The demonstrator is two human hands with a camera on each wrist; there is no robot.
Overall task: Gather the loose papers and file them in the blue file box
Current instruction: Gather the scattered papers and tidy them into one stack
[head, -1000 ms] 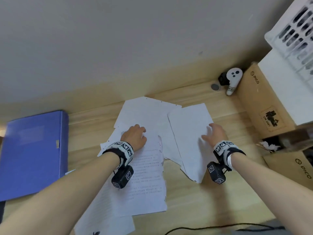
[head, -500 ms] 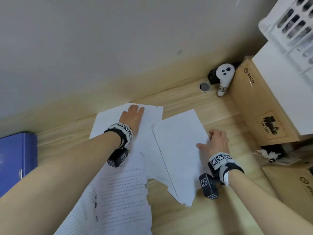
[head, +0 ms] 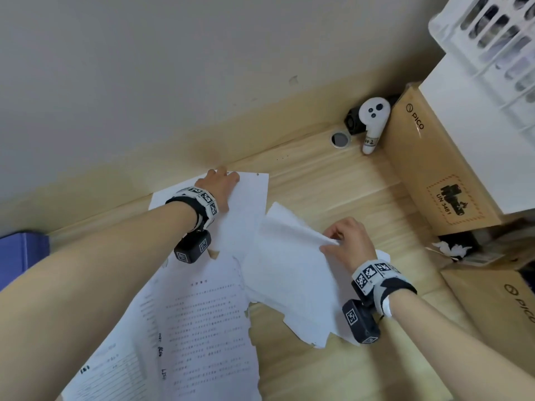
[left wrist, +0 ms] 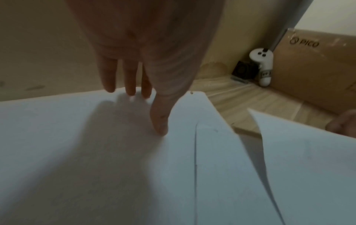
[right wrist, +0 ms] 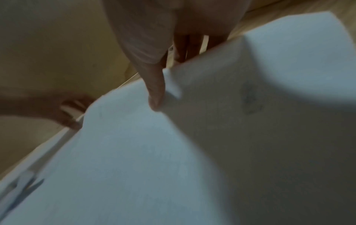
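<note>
Since a moment ago the right hand has pinched and lifted a thin white sheet's edge, buckling it. The left hand, fingers straight, presses a flat sheet on the pale wooden bench.

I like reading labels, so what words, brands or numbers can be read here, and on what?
"PICO": on the tall cardboard box.
"UN 3481": in a dashed stamp on that same box.
"PICO", cut off by the frame: on the lower cardboard box.
Digits on the white controller: too blurred to read.
Lines on the printed page: too small to read.
</note>
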